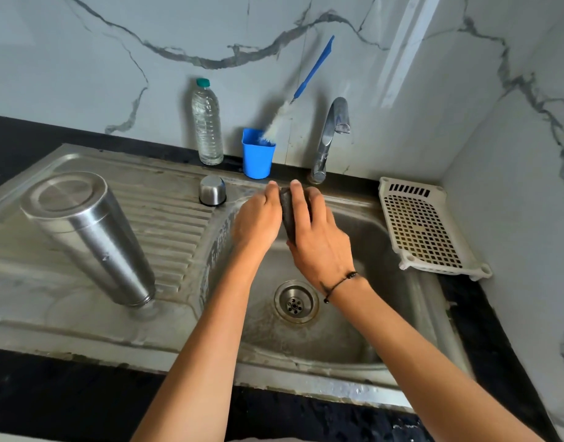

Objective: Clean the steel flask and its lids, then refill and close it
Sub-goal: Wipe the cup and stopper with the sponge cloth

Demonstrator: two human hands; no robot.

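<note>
Below us, the steel sink fills most of the view. On its ribbed drainboard our steel flask stands upside down, mouth on the metal, with its steel cap farther back near the basin edge. Over the basin, our left hand and right hand both curl around a dark inner lid, gripping it between them. A water bottle and blue cup holding a bottle brush stand behind.
</note>
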